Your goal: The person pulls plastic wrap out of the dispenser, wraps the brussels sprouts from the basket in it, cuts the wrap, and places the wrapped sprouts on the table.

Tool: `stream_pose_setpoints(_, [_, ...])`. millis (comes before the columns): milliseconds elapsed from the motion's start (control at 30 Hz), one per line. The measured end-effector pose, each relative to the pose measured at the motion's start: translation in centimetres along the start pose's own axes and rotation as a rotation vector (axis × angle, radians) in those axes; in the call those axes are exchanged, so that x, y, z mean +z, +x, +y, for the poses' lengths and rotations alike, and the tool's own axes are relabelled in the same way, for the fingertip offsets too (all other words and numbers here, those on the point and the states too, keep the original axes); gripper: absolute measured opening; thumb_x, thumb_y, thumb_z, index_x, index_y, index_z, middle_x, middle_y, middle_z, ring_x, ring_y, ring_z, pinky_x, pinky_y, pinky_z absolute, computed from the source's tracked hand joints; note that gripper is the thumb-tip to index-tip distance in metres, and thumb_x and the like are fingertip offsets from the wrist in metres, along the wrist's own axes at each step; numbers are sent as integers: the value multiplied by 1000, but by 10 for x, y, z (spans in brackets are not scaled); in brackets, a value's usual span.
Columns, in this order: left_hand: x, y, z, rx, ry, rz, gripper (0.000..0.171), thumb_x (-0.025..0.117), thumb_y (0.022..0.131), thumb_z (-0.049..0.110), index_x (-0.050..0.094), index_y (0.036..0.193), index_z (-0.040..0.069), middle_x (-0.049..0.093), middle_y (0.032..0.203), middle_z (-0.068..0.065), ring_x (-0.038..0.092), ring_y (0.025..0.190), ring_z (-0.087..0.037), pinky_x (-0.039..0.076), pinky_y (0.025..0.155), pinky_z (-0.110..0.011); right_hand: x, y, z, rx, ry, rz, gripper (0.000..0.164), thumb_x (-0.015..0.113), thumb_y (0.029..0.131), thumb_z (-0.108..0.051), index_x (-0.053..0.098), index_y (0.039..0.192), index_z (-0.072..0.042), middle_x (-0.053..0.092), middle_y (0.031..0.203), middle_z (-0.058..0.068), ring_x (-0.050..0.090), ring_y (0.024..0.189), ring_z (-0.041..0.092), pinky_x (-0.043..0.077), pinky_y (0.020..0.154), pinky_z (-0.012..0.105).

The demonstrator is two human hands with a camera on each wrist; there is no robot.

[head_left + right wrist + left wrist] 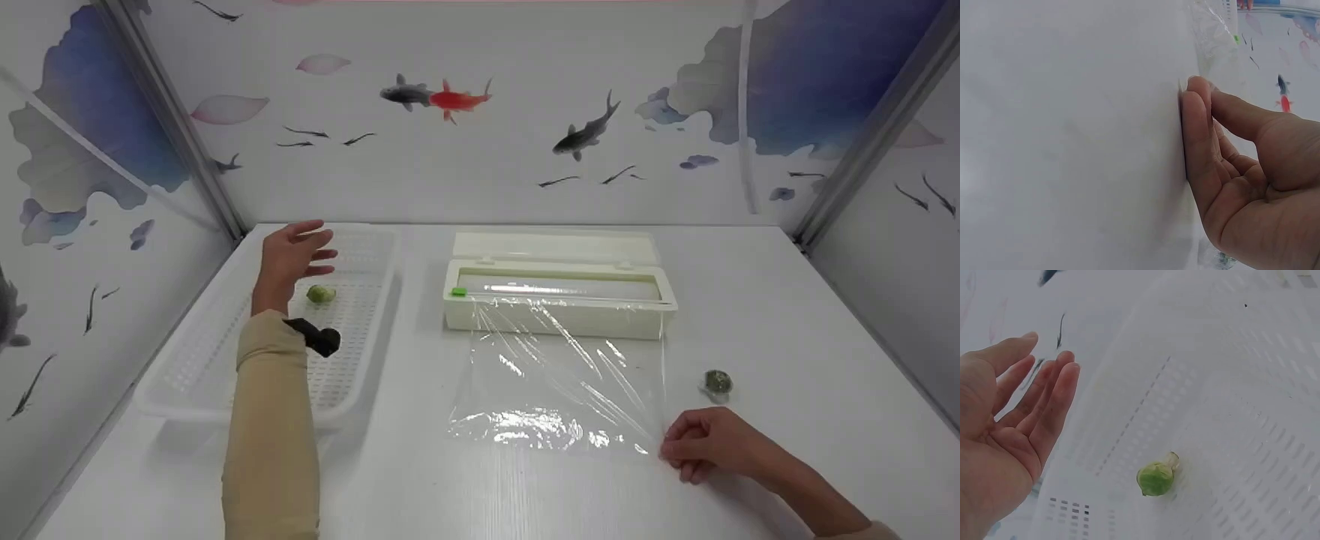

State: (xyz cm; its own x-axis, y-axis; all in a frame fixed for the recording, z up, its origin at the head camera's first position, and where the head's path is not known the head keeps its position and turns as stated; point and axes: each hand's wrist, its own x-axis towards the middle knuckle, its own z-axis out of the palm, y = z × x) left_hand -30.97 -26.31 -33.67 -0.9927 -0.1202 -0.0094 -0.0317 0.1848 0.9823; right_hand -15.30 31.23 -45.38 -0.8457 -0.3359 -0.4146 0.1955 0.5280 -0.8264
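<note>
My left hand (291, 259) is over the far part of a white plastic basket (390, 300), fingers apart and holding nothing. Below it in the basket lies a green Brussels sprout (321, 294); the left wrist view also shows this sprout (1156, 478), apart from the loosely spread fingers (1053, 391). At the right, my right hand (712, 444) pinches the near right corner of a clear sheet of cling film (555, 390) between thumb and fingers. The sheet runs from a cream cling film dispenser (555, 321) over the table. Beyond the right hand sits a small green ball wrapped in film (718, 383).
The dispenser's lid (555, 246) stands open at the back, and a green slider (459, 292) sits at its left end. White panels (480, 172) printed with fish enclose the white table (420, 495) at the back and both sides.
</note>
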Motion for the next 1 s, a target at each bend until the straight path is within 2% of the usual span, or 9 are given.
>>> stream_pose_setpoints(100, [-2,-1,-5,-30,-81,59,53,60,101,18,43,150,4,58,118,2,70,96,-12,61,88,-29,-1,0,1,-13,10,-5,31,75,91,-24,64,103,2,73,80,4,70,68,13,62,64,29])
stream_pose_setpoints(200, [-3,10,-24,-52,-159,127,54,62,100,19,44,150,7,58,114,4,69,96,-14,62,83,-26,-1,0,1,-20,9,-7,31,75,91,-25,64,103,2,73,80,4,70,68,13,62,64,28])
stream_pose_setpoints(300, [-3,21,-41,-74,-210,168,55,64,99,21,46,149,10,59,115,4,69,96,-14,61,82,-24,-1,0,0,-32,15,-10,31,74,91,-24,64,102,3,73,81,4,70,68,13,62,64,28])
stream_pose_setpoints(367, [-4,21,-46,-98,-224,173,56,64,99,22,45,150,11,60,123,-1,69,96,-14,61,85,-24,-1,0,-1,-38,15,-11,31,74,91,-23,64,102,3,73,81,4,70,69,13,62,64,28])
stream_pose_setpoints(433, [-4,18,-46,-130,-232,169,55,62,100,21,43,151,11,58,136,-7,69,97,-14,60,89,-26,0,0,-2,-46,15,-10,30,75,91,-23,64,102,4,73,81,5,70,69,14,62,65,29])
stream_pose_setpoints(567, [-4,8,-44,-199,-235,128,56,56,103,18,37,154,9,40,157,-15,69,95,-12,58,97,-28,0,-1,-1,-47,9,-4,30,75,91,-23,64,101,3,72,80,5,70,68,14,62,65,29])
stream_pose_setpoints(767, [-7,4,-44,-278,-291,70,61,53,103,14,27,158,9,28,164,-13,72,85,-8,59,91,-24,0,-1,0,-45,22,-6,31,75,90,-24,64,101,3,72,80,5,70,69,14,62,64,29])
stream_pose_setpoints(900, [-11,6,-44,-326,-353,47,64,48,104,12,18,161,14,18,168,-8,72,79,-7,61,85,-23,0,-1,1,-46,29,-9,31,75,90,-24,64,101,3,72,79,4,70,68,13,62,63,28])
stream_pose_setpoints(1000, [-13,8,-46,-371,-364,32,66,45,106,13,11,162,19,12,170,-3,73,78,-7,60,87,-23,0,-1,2,-45,37,-17,30,75,90,-23,65,101,4,72,79,4,70,67,12,62,63,28])
